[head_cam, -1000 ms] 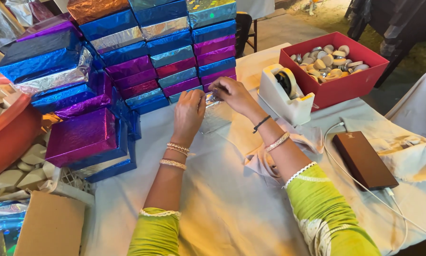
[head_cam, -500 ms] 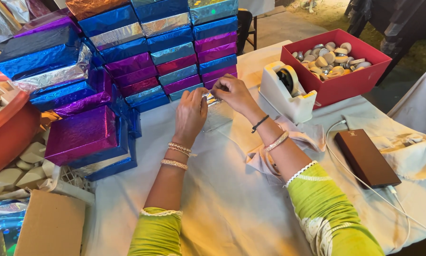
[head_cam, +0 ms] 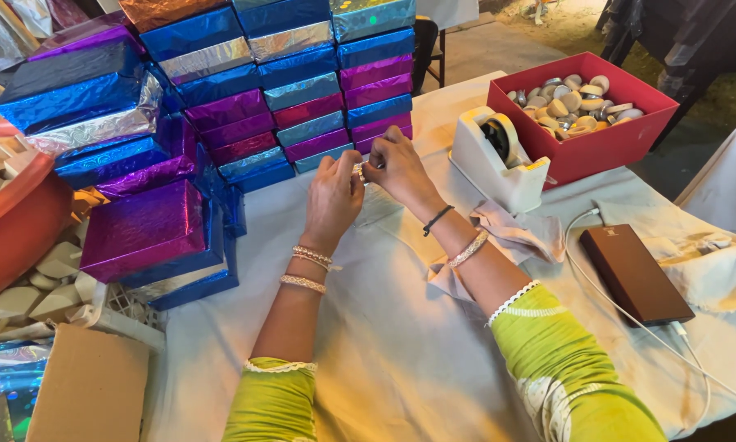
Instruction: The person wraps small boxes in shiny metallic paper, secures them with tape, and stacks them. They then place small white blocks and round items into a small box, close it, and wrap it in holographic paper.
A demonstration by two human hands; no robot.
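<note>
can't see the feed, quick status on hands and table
Left hand and right hand pinch a small shiny item together. Stacked foil-wrapped boxes just behind. White tape dispenser at right.

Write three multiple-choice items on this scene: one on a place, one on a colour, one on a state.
1. Where is the tape dispenser?
A. Beside the red box
B. On the stacked foil boxes
C. On the dark slab

2. What colour are the sleeves?
A. White
B. Lime green
C. Black

3. How are the hands?
A. Flat and apart
B. Together on a small shiny item
C. Inside the red box

A: it stands against the box's left side. B: both forearms show green. B: the left hand and right hand meet at the small shiny item.
</note>
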